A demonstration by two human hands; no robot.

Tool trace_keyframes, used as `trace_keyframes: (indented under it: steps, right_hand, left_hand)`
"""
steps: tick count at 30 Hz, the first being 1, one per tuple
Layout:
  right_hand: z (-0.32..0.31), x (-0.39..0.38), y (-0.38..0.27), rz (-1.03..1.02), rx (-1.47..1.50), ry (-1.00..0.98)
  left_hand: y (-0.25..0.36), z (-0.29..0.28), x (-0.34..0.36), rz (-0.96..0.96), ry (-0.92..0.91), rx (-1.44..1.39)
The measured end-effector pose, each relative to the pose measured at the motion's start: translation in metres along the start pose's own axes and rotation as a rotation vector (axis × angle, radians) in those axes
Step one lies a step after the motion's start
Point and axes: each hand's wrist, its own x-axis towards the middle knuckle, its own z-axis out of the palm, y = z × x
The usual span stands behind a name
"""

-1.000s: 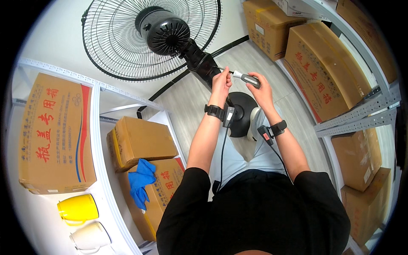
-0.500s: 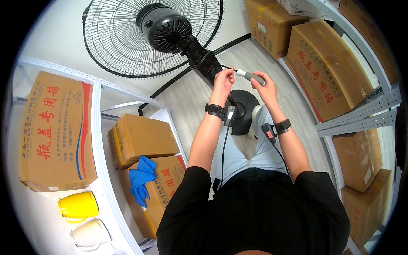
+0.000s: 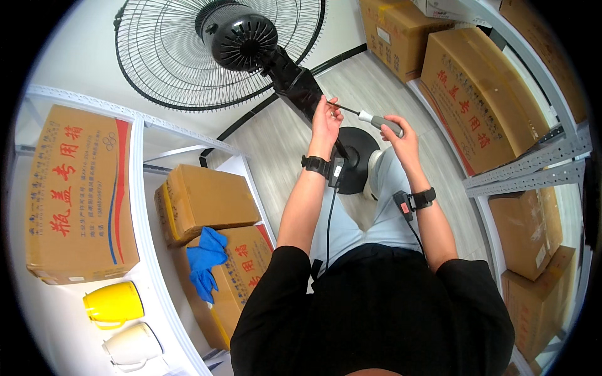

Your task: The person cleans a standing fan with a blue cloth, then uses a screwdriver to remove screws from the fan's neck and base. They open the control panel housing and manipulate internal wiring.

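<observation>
The left forearm is stretched forward, up and slightly to the right, out of a short black sleeve, and its wrist is kept almost in line with it. The left hand is raised in front of the black column of a standing fan, with the fingers pointed upward. Its fingertips are placed just at the thin end of the screwdriver; whether the shaft is pinched there or only touched cannot be told.

The right forearm is inclined forward and to the left, and the elbow is held bent. By the right hand the grey handle is gripped between the thumb and the bent fingers, near its rear end. The screwdriver is thus held in the air between the two hands, its dark shaft being directed to the upper left, toward the column. Contact of the tip with the column cannot be confirmed, because the tip is covered by the left fingers.

On each wrist a black strap is worn, with a small device and a cable attached. Below the hands, the round black base of the fan is seen on the floor, beside a light shoe.
</observation>
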Motion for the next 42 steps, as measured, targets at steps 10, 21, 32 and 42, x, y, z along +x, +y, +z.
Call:
trace_keyframes:
  steps: [10,21,32,42]
  right_hand:
    - [-0.012,-0.046,0.049,0.215,-0.052,-0.082]
    - [0.028,-0.044,0.072,0.262,0.085,-0.02]
    - [0.045,-0.044,0.082,0.255,0.072,-0.022]
    - [0.055,-0.045,0.081,-0.039,-0.269,-0.073]
  left_hand:
    - [-0.054,-0.107,-0.025,0.008,0.221,-0.116]
    - [-0.047,-0.144,-0.019,-0.016,0.18,-0.026]
    - [-0.054,-0.131,-0.016,0.054,0.07,-0.064]
    - [-0.057,-0.119,-0.019,0.029,-0.116,-0.08]
